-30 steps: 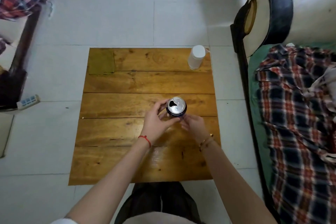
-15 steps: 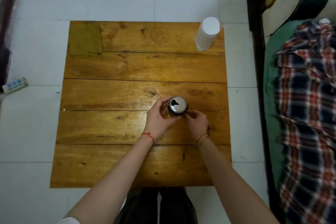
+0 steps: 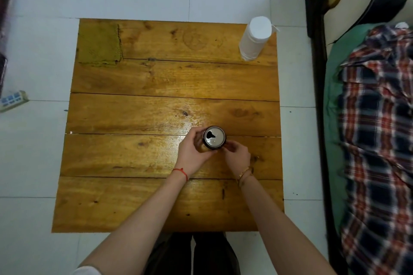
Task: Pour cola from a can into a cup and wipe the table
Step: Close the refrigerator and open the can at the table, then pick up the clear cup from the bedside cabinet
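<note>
- The left hand (image 3: 194, 149) curls around the left side of an opened cola can (image 3: 214, 140), thumb and fingers clasped on its wall; a red string circles that wrist
- The right hand (image 3: 236, 156) sits just beside the can's right side, its fingers bent and pinched together at the can's lower edge; whether they grip the can or something small cannot be told; a gold bracelet rings that wrist
- The can stands upright on the wooden table (image 3: 138, 158), right of centre, its silver top showing a dark open mouth
- A white cup (image 3: 255, 38) stands upside down near the table's far right corner, well apart from the can
- A green cloth (image 3: 99, 44) lies flat at the far left corner
- A plaid blanket (image 3: 377, 140) covers a bed to the right of the table
</note>
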